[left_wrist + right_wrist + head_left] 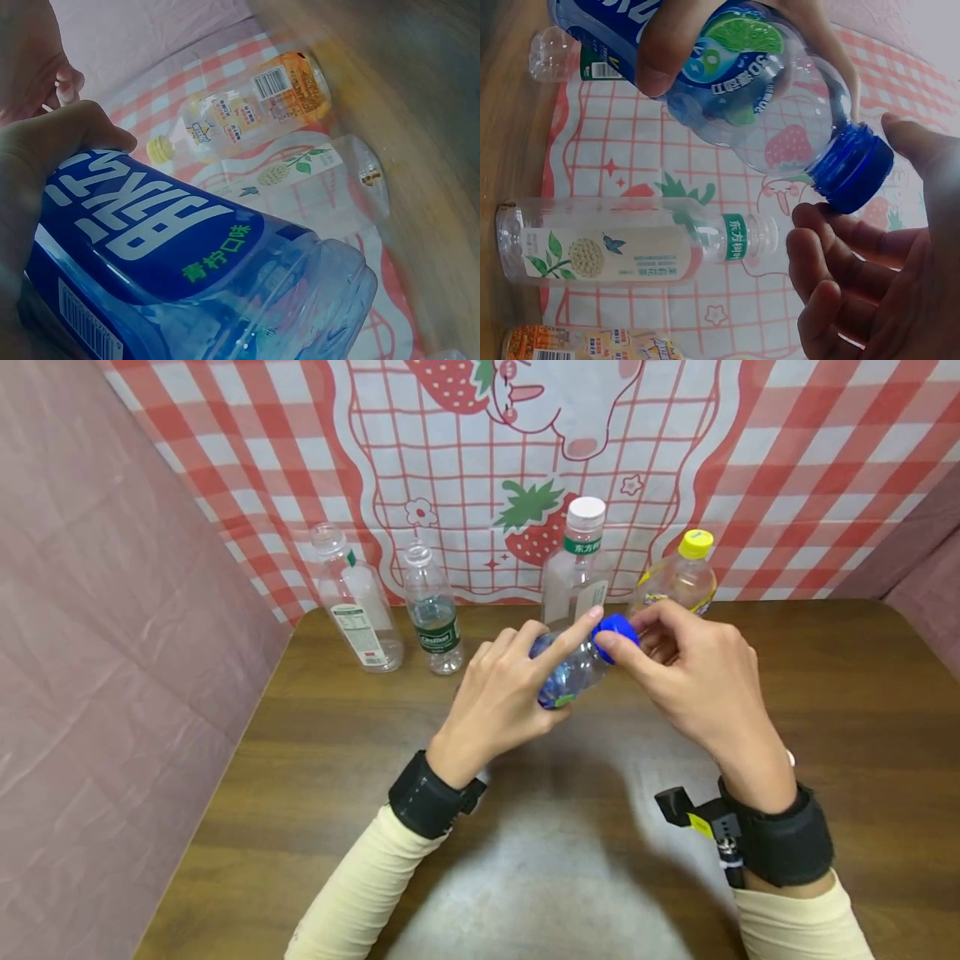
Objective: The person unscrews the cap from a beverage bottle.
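A clear bottle (587, 670) with a blue label and a blue cap (617, 637) is held tilted above the table, its cap end toward my right hand. My left hand (504, 689) grips its body, the thumb and fingers wrapped around the label (142, 225). My right hand (697, 677) is around the blue cap. In the right wrist view, the thumb (911, 142) stands slightly apart from the cap, and the loosely bent fingers (855, 255) lie at its other side. The cap sits on the bottle's neck.
At the table's back left stand two uncapped bottles, one with a pale label (360, 631) and one with a green label (437, 631). A white-capped bottle (577, 568) and a yellow-capped bottle (686, 578) stand behind my hands. A checked cloth (285, 460) hangs behind the wooden table (300, 793).
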`<move>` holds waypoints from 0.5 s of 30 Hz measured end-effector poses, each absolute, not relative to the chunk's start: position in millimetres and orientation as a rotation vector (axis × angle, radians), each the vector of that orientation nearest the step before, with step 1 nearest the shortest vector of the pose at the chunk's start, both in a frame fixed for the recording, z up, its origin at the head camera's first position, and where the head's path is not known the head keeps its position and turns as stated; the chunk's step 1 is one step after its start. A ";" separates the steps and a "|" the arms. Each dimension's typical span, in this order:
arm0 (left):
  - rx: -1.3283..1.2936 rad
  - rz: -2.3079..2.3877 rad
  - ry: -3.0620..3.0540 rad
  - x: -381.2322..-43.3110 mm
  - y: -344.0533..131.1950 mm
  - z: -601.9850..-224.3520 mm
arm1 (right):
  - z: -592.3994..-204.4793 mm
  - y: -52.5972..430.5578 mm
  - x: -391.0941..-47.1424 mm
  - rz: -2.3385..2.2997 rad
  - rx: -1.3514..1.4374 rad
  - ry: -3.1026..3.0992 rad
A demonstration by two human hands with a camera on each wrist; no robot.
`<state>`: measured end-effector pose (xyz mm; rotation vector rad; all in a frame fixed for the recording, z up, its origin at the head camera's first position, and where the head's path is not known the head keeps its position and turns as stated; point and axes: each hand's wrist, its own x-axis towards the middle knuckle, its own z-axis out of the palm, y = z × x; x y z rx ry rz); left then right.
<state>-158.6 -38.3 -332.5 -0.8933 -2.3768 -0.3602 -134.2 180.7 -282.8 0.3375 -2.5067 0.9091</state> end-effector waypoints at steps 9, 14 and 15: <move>-0.911 -0.343 -2.376 -159.9 -40.8 -333.2 | -283.6 183.3 -136.5 0.929 0.531 -2.501; -0.927 -0.367 -2.384 -160.8 -42.5 -335.8 | -284.8 185.1 -136.4 0.944 0.555 -2.525; -0.929 -0.373 -2.386 -160.7 -42.5 -336.4 | -285.6 185.4 -136.1 0.962 0.540 -2.530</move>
